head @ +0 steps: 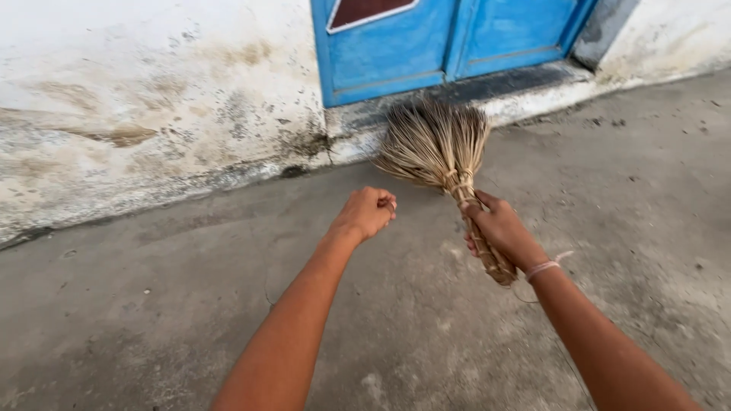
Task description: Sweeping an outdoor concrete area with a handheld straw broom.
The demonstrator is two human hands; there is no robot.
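1. Nearest the camera, two bare forearms reached out over the grey, stained concrete floor (pixel 152 304), which carried nothing else close by.
2. The left hand (pixel 367 213) was clenched into a loose fist and held nothing; it hung above the floor, just left of the broom.
3. The right hand (pixel 502 230), with a pale thread band (pixel 544 266) at the wrist, was wrapped around the bound handle of a short hand broom of dry, straw-coloured fibres (pixel 438 144).
4. The broom pointed away from the person, its fanned head near the far edge of the floor, by the doorstep.
5. Judged by its look, the broom was light and dry: the tied handle stiff and rough enough not to slip, the splayed bristles springy and brittle at the tips. The wrapped handle below the binding looked the sound place to hold it.
6. Farthest off stood a blue painted door (pixel 449 38) and a stained white wall (pixel 152 91).
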